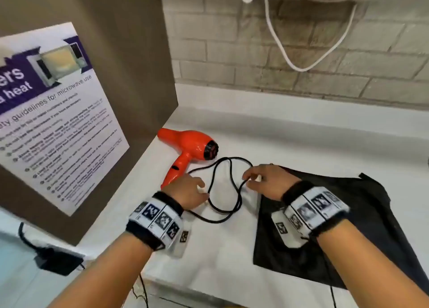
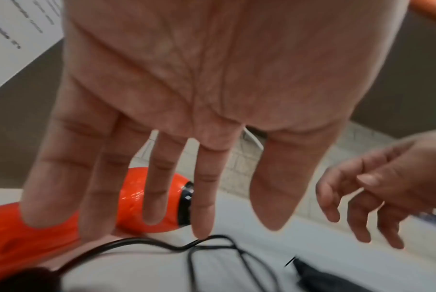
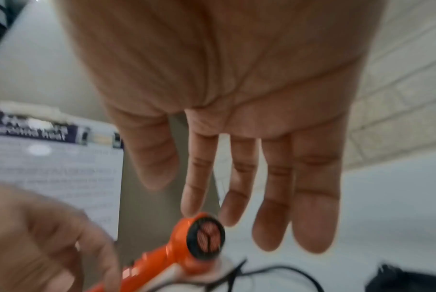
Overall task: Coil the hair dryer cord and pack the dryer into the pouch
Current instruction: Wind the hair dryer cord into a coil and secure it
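Observation:
An orange hair dryer (image 1: 190, 147) lies on the white counter (image 1: 301, 140), nozzle toward the far left. Its black cord (image 1: 232, 205) sprawls in loose loops between my hands. My left hand (image 1: 204, 190) hovers by the end of the dryer's handle. In the left wrist view its fingers (image 2: 202, 217) are straight and one tip touches the cord (image 2: 142, 240). My right hand (image 1: 249, 180) hovers over the cord's right loop, fingers relaxed and holding nothing. The black pouch (image 1: 348, 249) lies flat under my right wrist. The dryer (image 3: 187, 247) shows below my right fingers (image 3: 312, 217).
A brown cabinet side (image 1: 130, 52) with a microwave guidelines poster (image 1: 58, 126) stands close on the left. A brick wall (image 1: 301, 63) rises behind, with a white cable (image 1: 290, 59) hanging down. A black plug block (image 1: 58, 261) sits lower left, past the counter edge.

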Tool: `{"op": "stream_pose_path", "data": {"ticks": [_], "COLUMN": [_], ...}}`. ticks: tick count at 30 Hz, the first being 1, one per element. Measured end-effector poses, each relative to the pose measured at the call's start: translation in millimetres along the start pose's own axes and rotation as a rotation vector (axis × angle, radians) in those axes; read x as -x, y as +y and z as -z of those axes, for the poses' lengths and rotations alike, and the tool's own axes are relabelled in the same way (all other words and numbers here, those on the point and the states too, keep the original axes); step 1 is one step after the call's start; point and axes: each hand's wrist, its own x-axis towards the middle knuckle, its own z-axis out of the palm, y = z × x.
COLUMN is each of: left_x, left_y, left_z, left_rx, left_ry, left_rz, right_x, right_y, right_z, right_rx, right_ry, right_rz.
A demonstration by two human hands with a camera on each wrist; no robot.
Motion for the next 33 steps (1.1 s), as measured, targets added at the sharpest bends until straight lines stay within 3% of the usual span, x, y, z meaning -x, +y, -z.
{"op": "stream_pose_path", "data": {"ticks": [5,14,18,21,27,30,33], "left_x": [-19,-35,-37,-33,-12,-4,-4], "left_y": [-2,-15,-21,-22,-15,-4,7], "left_z": [3,-3,-7,-6,15,26,31], "left_rx": [-0.289,-0.436,-0.400,-0.282,0.264,0.396,0.512], "left_ry": [-0.071,-0.155,-0.161,-0.068,0.302,0.368,0.426], "left_rz": [0.072,0.091,0.097,0.078,-0.115,-0.204,-0.291], "right_x": [-41,-72,-79,-82,-74,-72,-65], "right_y": [4,15,18,23,24,28,24], "right_z": [-20,-20,-22,-24,-12,-4,-2], "right_rx": [0.167,0.412,0.518,0.455,0.141,-0.113,-0.308], "right_ry": [-0.134,-0.209,-0.219,-0.202,0.078,0.288,0.442], "right_rz": [-0.131,-0.297,-0.243,-0.241,-0.173,-0.137,0.028]}}
